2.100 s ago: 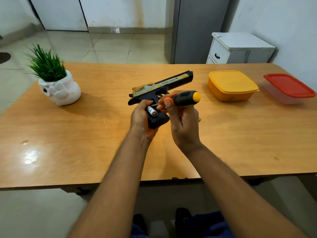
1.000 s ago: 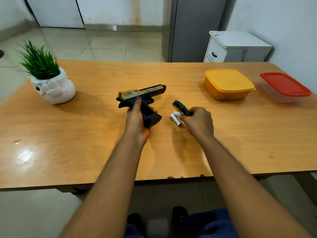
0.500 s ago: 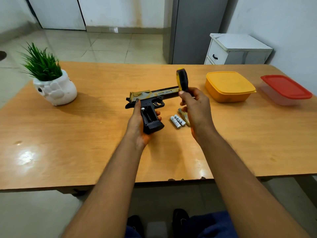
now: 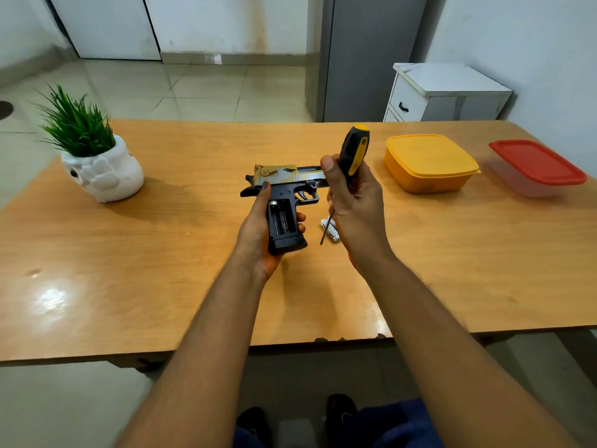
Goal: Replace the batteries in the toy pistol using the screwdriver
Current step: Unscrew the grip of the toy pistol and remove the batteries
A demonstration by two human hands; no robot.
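My left hand (image 4: pixel 256 232) grips the black handle of the toy pistol (image 4: pixel 284 192), whose gold slide points right. The battery bay in the handle faces me, uncovered, with dark slots showing. My right hand (image 4: pixel 357 205) holds the black-and-yellow screwdriver (image 4: pixel 353 151) upright, handle up, its thin shaft pointing down beside the palm. White batteries (image 4: pixel 330 229) lie on the wooden table (image 4: pixel 161 270) just right of the pistol's handle, partly hidden behind my right hand.
A green plant in a white pot (image 4: pixel 100 166) stands at the left. An orange lidded box (image 4: pixel 429 163) and a clear box with a red lid (image 4: pixel 536 168) sit at the right. A white cabinet (image 4: pixel 445 93) stands beyond the table.
The batteries left the pistol's handle and now lie on the table. My right hand rose from them, turning the screwdriver upright. My left hand lifted the pistol again, bay facing me.
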